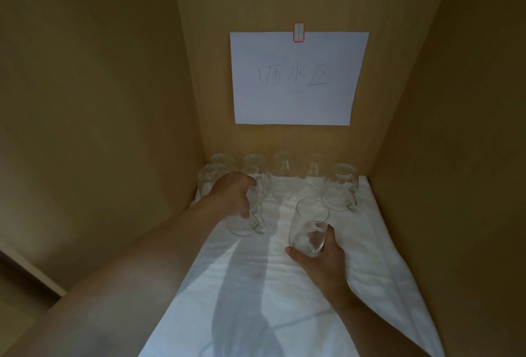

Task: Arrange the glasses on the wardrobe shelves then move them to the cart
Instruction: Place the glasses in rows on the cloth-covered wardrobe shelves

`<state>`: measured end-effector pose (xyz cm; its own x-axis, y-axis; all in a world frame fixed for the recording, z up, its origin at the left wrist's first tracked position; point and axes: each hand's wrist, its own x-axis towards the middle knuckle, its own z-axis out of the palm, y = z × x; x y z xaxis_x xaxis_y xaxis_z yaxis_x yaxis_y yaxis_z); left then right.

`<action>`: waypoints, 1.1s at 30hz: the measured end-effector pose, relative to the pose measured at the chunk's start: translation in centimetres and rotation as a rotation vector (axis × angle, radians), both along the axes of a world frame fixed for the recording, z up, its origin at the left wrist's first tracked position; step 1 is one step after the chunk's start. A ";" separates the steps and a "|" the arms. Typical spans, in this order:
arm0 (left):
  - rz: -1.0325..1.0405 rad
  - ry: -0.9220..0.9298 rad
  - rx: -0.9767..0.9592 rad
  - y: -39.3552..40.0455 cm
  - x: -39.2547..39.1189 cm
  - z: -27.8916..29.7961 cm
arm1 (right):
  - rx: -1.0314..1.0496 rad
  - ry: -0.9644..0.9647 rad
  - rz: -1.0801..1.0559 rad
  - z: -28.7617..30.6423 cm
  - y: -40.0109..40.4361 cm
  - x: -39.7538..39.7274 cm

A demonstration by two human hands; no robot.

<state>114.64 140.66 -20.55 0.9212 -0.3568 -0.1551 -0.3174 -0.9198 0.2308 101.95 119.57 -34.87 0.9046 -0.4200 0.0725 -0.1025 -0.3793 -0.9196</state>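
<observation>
Right hand wrapped round a tilted tumbler just above the white cloth, left hand gripping a handled mug at the front of the left cluster. Looks like arranging in progress, cart nowhere in view. Roughly 8 glasses: 2 in hand, about 6 upside-down near the back wall, overlaps blurring the count, under 1 paper sign.

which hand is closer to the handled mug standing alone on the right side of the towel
Right. The right hand holds a tumbler just in front of that mug; the left hand is across the towel.
</observation>
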 end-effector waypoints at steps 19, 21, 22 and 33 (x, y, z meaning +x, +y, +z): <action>0.087 -0.026 -0.199 0.2 0.8 -1.8 | -0.279 0.411 0.095 8.2 -0.9 4.7; 0.110 -0.019 -0.222 0.3 0.8 -1.9 | -0.425 0.451 0.106 10.3 -1.4 5.5; 0.121 -0.017 -0.236 0.3 0.8 -1.9 | -0.512 0.481 0.124 11.1 -1.6 5.8; 0.148 -0.006 -0.293 0.4 1.1 -2.2 | -1.002 0.535 0.331 15.7 0.0 7.8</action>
<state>115.75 141.07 -22.80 0.9671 -0.2471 -0.0596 -0.1871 -0.8507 0.4913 109.79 119.61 -19.14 0.9740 -0.1309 -0.1847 -0.1453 -0.9871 -0.0668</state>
